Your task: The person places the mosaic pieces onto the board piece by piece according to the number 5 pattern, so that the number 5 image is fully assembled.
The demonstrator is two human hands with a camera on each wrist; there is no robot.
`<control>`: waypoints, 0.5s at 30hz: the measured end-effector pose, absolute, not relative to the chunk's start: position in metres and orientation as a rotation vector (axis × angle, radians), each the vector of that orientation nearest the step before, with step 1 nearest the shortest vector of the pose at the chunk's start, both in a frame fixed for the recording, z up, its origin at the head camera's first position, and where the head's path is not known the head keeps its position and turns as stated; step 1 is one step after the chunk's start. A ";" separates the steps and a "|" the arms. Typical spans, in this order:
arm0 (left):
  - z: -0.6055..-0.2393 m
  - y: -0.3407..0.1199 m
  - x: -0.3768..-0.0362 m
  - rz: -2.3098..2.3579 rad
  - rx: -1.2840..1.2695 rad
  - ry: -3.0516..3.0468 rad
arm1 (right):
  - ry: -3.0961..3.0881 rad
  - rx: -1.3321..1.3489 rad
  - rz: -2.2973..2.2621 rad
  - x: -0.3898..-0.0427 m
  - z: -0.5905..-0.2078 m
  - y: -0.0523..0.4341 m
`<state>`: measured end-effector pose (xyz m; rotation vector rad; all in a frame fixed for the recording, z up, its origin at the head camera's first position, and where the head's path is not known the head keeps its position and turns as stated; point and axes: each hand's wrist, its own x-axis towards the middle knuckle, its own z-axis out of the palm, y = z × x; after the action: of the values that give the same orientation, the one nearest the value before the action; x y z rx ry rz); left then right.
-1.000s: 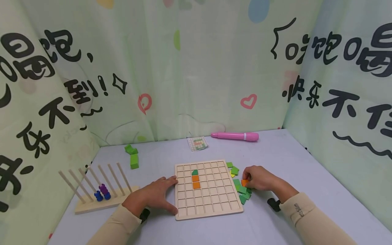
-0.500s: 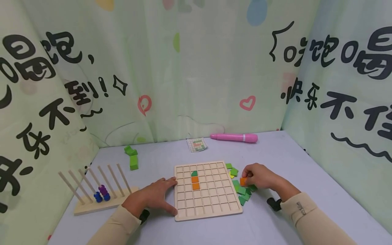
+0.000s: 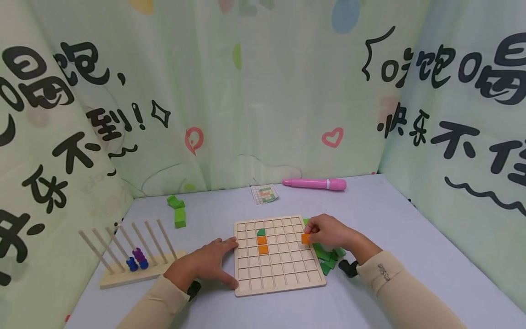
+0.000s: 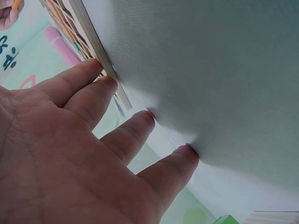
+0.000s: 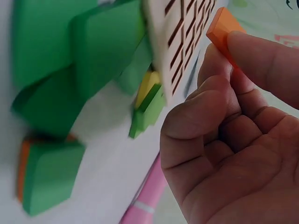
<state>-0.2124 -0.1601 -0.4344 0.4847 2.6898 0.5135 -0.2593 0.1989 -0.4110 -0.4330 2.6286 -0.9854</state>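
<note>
A wooden grid board [image 3: 283, 269] lies flat on the table, with two orange square tiles [image 3: 263, 249] and one green rounded tile [image 3: 261, 232] in a column at its upper left. Along the board's left edge rests my left hand [image 3: 207, 261], its fingers spread; the left wrist view shows two fingertips [image 4: 108, 83] right at the board's side. My right hand [image 3: 330, 232] pinches an orange tile [image 5: 226, 29] between thumb and finger, over the board's right edge in the head view. Loose green tiles [image 5: 107, 51] lie beside the board, partly hidden by that hand.
A wooden peg rack [image 3: 135, 275] with blue and purple beads stands at left. Green blocks [image 3: 180, 218] sit at the back left. Behind the board lie a small pattern card [image 3: 265, 194] and a pink marker [image 3: 314, 183]. Curtains enclose the table.
My right hand has lifted the orange tile from the loose tiles and carried it left to the board's right edge. The left hand stays in place.
</note>
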 end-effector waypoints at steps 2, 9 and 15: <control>-0.435 -0.160 -0.212 0.521 0.480 2.688 | 2.617 -0.453 -0.995 -0.260 -0.410 0.191; -0.436 -0.160 -0.213 0.520 0.456 2.689 | 2.559 -0.469 -1.029 -0.262 -0.411 0.166; -0.434 -0.159 -0.212 0.523 0.439 2.689 | 2.523 -0.504 -1.040 -0.264 -0.413 0.150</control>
<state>-0.2123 -0.1590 -0.4342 0.4394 2.6885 0.5227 -0.2639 0.1504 -0.4133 -0.5037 2.5234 -1.0399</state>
